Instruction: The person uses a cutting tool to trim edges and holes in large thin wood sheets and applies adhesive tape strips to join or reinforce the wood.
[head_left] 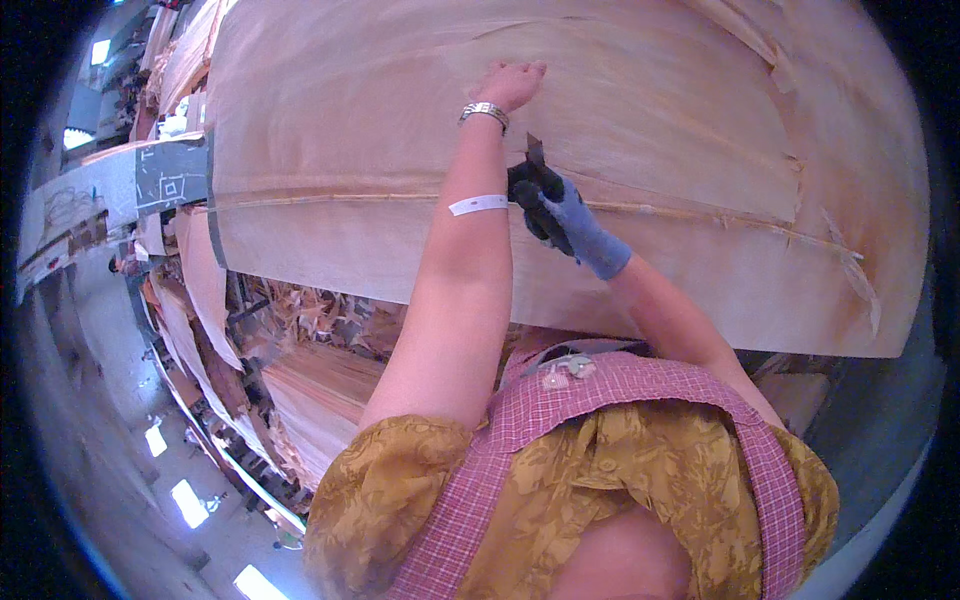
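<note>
A large sheet of thin pale wood veneer (640, 120) spreads across the work surface in front of me. My left hand (513, 85) is bare, with a metal watch band at the wrist, and reaches far over the sheet. Its fingers are curled down against the veneer; what they hold, if anything, is hidden. Nearer to me, my right hand (568, 220) wears a blue-grey glove with dark fingers. It is closed round a knife (535, 149) whose short flat dark blade points away from me. A long raised seam (690, 212) runs across the sheet beneath both arms.
Torn veneer strips (855, 270) hang loose at the right. Below the sheet's near edge lie scraps (315, 310) and a stack of veneer (325, 395). A grey marked beam (172, 175) meets the left edge. More stacks line the aisle (200, 480) at the left.
</note>
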